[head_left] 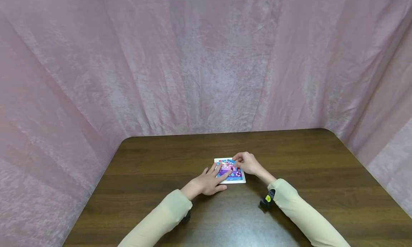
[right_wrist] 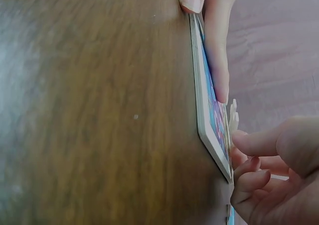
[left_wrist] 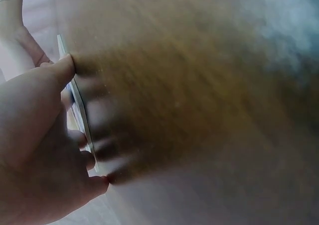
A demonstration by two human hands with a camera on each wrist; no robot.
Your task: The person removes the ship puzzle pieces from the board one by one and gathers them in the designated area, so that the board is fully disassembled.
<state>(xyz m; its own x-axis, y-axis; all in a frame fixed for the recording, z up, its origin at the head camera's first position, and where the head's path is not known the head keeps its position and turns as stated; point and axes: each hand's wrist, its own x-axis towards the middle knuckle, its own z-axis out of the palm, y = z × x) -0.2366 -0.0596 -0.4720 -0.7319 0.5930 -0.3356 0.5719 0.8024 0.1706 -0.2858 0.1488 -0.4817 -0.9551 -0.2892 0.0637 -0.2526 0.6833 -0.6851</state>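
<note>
Left hand (head_left: pixel 208 182) steadied picture board (head_left: pixel 238 178), fingers spread | right hand (head_left: pixel 248 163) pinched raised piece (right_wrist: pixel 234 116) | next apparently called for careful alignment

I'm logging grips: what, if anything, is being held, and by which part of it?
The right hand seems to pinch a thin piece by its edge; the left hand rests on the board.

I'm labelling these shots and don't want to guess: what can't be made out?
- Board, head view: picture small, partly covered by the left hand.
- Pale piece at the right hand, right wrist view: nearly edge-on, design unreadable.
- Sleeves, head view: cut off by the bottom edge.
</note>
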